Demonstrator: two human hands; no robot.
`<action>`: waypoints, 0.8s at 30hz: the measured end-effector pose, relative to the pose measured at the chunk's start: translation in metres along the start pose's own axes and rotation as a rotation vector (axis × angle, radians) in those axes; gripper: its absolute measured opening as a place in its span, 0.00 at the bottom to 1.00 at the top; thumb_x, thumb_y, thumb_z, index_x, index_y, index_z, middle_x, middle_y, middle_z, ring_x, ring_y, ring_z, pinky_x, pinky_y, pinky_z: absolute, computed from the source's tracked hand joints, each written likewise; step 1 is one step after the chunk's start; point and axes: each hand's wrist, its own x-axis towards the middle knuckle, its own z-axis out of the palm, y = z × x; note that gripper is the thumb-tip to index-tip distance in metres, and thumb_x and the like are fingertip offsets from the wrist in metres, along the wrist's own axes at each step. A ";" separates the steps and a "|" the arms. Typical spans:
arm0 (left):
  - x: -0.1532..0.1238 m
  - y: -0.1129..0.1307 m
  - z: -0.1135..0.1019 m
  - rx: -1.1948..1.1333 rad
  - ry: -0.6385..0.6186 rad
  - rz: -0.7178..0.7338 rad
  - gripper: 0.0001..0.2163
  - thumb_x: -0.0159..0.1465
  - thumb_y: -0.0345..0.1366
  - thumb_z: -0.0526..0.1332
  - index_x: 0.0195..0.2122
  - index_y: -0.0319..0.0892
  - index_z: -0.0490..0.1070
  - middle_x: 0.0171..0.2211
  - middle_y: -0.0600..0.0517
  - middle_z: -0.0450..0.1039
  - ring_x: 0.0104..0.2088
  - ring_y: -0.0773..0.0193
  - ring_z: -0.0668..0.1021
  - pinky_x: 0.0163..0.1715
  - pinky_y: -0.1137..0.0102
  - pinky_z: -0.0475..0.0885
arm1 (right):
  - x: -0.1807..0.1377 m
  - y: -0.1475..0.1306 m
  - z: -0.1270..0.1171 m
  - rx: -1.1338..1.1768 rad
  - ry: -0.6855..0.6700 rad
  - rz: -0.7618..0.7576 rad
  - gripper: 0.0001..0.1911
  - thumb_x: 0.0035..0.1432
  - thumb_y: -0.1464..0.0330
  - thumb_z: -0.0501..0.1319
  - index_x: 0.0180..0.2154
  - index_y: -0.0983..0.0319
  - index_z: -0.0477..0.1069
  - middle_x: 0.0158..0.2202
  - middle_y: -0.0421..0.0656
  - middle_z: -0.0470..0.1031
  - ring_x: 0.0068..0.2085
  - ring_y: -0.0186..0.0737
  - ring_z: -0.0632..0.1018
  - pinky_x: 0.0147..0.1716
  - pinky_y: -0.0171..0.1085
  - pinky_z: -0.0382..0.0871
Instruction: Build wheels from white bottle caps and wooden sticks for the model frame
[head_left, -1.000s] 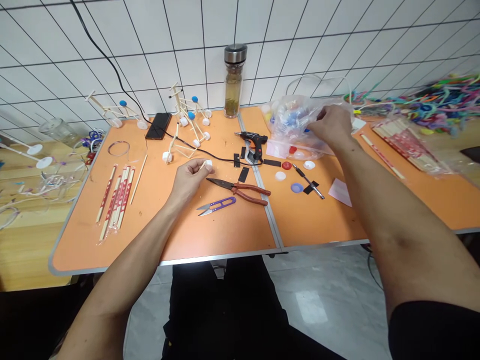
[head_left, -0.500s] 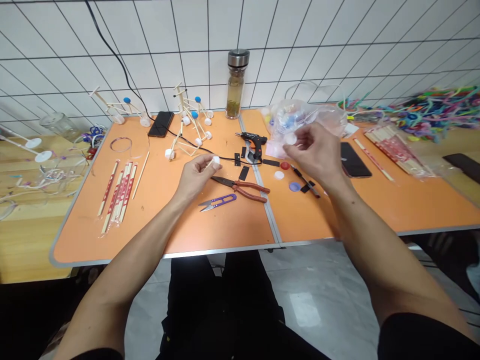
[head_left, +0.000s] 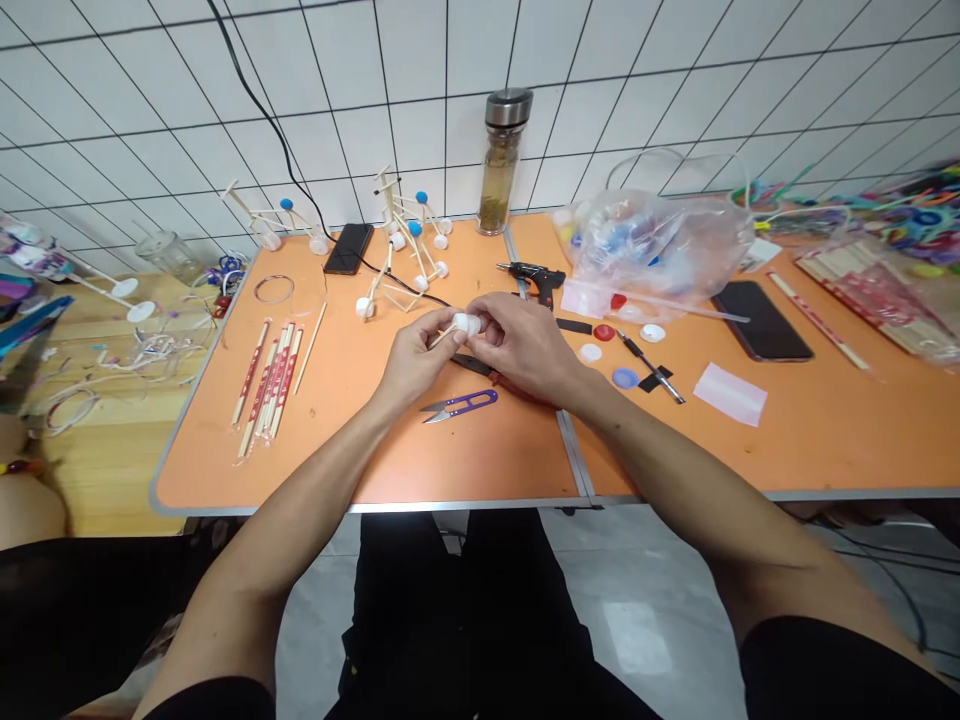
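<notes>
An orange table [head_left: 420, 470] carries purple snips [head_left: 459, 406], phones [head_left: 763, 322], chopsticks [head_left: 280, 385].

I see an orange tabletop [head_left: 420, 470], a white cap [head_left: 463, 322] mid-frame, purple-handled snips [head_left: 453, 405] beneath, red wrappers [head_left: 282, 380] with white marks at frame left, and dark-lined white tiles [head_left: 412, 50] above.

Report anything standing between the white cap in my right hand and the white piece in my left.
Nothing visible does. The white cap in the right hand sits beside the white piece in the left hand; whether they touch is hard to tell. The pliers lie partly hidden by the right hand, not between the two.
</notes>
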 end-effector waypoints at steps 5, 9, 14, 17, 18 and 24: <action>-0.001 0.014 0.004 -0.032 0.031 -0.088 0.31 0.57 0.67 0.81 0.46 0.45 0.87 0.31 0.48 0.83 0.41 0.51 0.86 0.47 0.59 0.83 | -0.003 0.013 0.012 0.122 0.155 -0.131 0.07 0.75 0.60 0.70 0.47 0.55 0.77 0.45 0.46 0.82 0.42 0.46 0.79 0.40 0.44 0.73; -0.002 0.017 0.006 -0.030 0.024 -0.119 0.31 0.54 0.67 0.83 0.45 0.46 0.88 0.28 0.49 0.80 0.38 0.51 0.85 0.43 0.60 0.82 | -0.006 0.016 0.011 0.116 0.161 -0.136 0.06 0.73 0.62 0.70 0.47 0.55 0.77 0.40 0.43 0.81 0.39 0.45 0.79 0.40 0.45 0.75; -0.003 0.017 0.008 -0.046 0.002 -0.137 0.31 0.54 0.67 0.83 0.46 0.46 0.88 0.28 0.50 0.80 0.36 0.53 0.84 0.41 0.61 0.82 | -0.009 0.017 0.007 0.064 0.172 -0.150 0.07 0.72 0.62 0.71 0.46 0.56 0.79 0.39 0.43 0.81 0.38 0.45 0.78 0.40 0.46 0.74; -0.003 0.018 0.009 -0.058 -0.008 -0.136 0.31 0.54 0.66 0.83 0.46 0.45 0.88 0.27 0.50 0.79 0.36 0.54 0.84 0.40 0.62 0.81 | -0.010 0.020 0.008 0.069 0.166 -0.185 0.07 0.75 0.60 0.70 0.48 0.56 0.80 0.39 0.44 0.82 0.39 0.47 0.79 0.42 0.47 0.75; -0.003 0.018 0.009 -0.062 -0.010 -0.132 0.31 0.54 0.66 0.83 0.45 0.45 0.88 0.27 0.50 0.79 0.35 0.55 0.84 0.39 0.63 0.81 | -0.010 0.022 0.009 0.077 0.163 -0.198 0.07 0.75 0.60 0.70 0.48 0.56 0.80 0.39 0.44 0.83 0.40 0.47 0.80 0.42 0.47 0.75; -0.003 0.017 0.008 -0.053 -0.018 -0.152 0.31 0.55 0.65 0.83 0.45 0.43 0.87 0.29 0.49 0.83 0.34 0.57 0.84 0.38 0.64 0.82 | -0.012 0.028 0.017 0.112 0.222 -0.274 0.08 0.76 0.60 0.70 0.51 0.55 0.81 0.42 0.45 0.84 0.41 0.47 0.81 0.42 0.47 0.77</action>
